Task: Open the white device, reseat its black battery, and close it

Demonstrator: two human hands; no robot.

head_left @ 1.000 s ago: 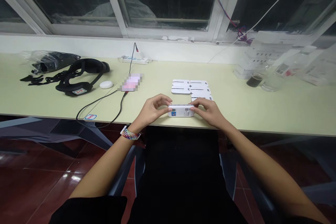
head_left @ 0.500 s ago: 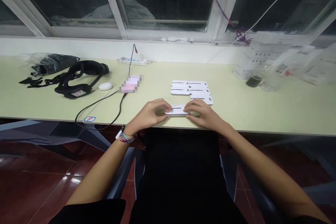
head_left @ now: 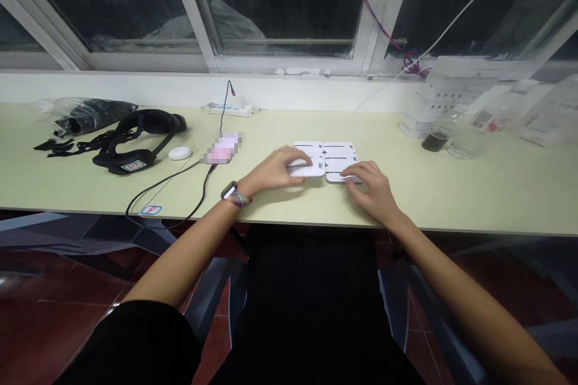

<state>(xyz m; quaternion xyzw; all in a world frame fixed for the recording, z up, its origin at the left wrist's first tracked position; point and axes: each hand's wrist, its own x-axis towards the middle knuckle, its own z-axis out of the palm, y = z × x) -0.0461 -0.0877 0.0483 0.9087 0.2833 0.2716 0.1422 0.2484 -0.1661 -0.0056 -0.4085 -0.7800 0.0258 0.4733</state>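
My left hand [head_left: 280, 169] grips a thick white card [head_left: 309, 169] with rounded corners, thumb on the near side and fingers over the top. The card is at the near end of the left column of white cards [head_left: 308, 145]. My right hand [head_left: 372, 189] has its thumb and fingertips at the right end of the nearest card [head_left: 335, 177] in the right column. Black lines and small letter-like marks show on the cards of the right column [head_left: 339, 151]. Whether each piece is one card or a small stack, I cannot tell.
To the left lie a black headset [head_left: 135, 138], a white oval case [head_left: 179, 153], a phone [head_left: 223, 147] on a black cable, and a power strip [head_left: 231, 109]. At the right stand white boxes [head_left: 445, 96], a container of dark liquid [head_left: 435, 141] and a clear bottle [head_left: 472, 132].
The white card once between both hands has moved away from the table edge to the left column, in my left hand. My right hand has let it go and moved right to another card.
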